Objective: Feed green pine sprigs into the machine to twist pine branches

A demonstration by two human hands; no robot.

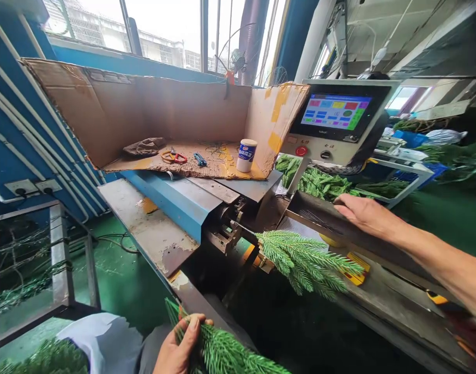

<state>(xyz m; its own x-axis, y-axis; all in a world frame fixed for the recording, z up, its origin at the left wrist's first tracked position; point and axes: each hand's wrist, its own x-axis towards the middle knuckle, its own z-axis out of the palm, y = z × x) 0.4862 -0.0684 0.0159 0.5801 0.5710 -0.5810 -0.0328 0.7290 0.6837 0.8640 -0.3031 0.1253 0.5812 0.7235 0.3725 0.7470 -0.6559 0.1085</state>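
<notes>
Fingers [194, 326] of the left hand [178, 349] wrap closed around an artificial fir branch [226, 349], which sits in that grip low in the view with its needled end pointing right. At the far left stands a metal frame [58, 254] strung with wire-stemmed strands, and below it a green bundle of branches [46, 359] lies beside a white cloth [101, 343]. Above the left hand, a worn metal desk [144, 223] runs along a blue machine body [171, 200]. A cardboard liner [136, 104] on top holds a brown rag [144, 147], orange-handled scissors [174, 157], blue pliers [200, 159] and a white-and-blue tub [246, 155]. Further right, a second fir branch [306, 262] lies across the machine's steel chute [319, 221], its cut end near a metal clamp [226, 234] and its tip over a yellow label [356, 269], well below the right hand [364, 214]. That hand rests palm down on the chute's raised edge, fingers together and extended, gripping nothing. Behind it, a touchscreen control panel [337, 111] with a red button [300, 150] rises above a heap of green branches [315, 182].
</notes>
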